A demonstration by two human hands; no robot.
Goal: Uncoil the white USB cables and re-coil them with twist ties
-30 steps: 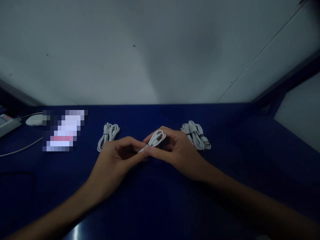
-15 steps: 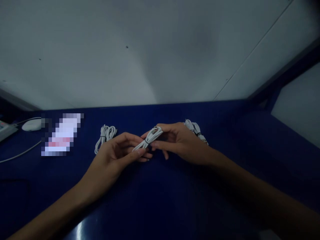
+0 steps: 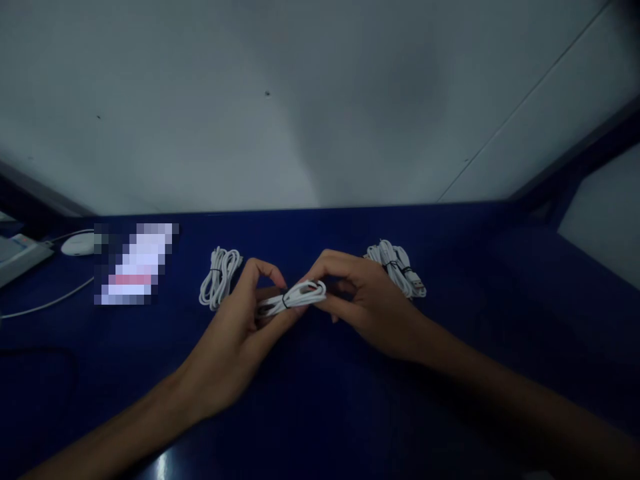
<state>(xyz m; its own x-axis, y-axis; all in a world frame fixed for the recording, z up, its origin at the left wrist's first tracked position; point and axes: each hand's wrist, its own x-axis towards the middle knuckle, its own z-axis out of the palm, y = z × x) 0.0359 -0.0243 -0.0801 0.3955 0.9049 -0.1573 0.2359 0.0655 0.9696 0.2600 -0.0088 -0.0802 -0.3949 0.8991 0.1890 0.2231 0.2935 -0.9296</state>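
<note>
Between my hands, above the blue table, is a white USB cable (image 3: 300, 297), coiled into a flat bundle with a black tie round its middle. My left hand (image 3: 245, 313) is closed on the bundle's left part, the thumb along its near side and the index finger bent over the tie. My right hand (image 3: 357, 293) pinches the bundle's right end between thumb and fingers. Beyond my left hand lies a tied white cable bundle (image 3: 217, 277). Behind my right hand lie further tied white cables (image 3: 400, 267), with a USB plug showing.
The blue tabletop (image 3: 300, 400) runs back to a grey-white panel (image 3: 225, 120). At left are a phone-like bright slab (image 3: 137, 263), blurred out, a white rounded mouse-like device (image 3: 79, 244) and a white box (image 3: 20, 257) with cords.
The held cable has been turned from a slant to nearly level and sits slightly lower. My left index finger has bent up over the tie. The view has shifted slightly.
</note>
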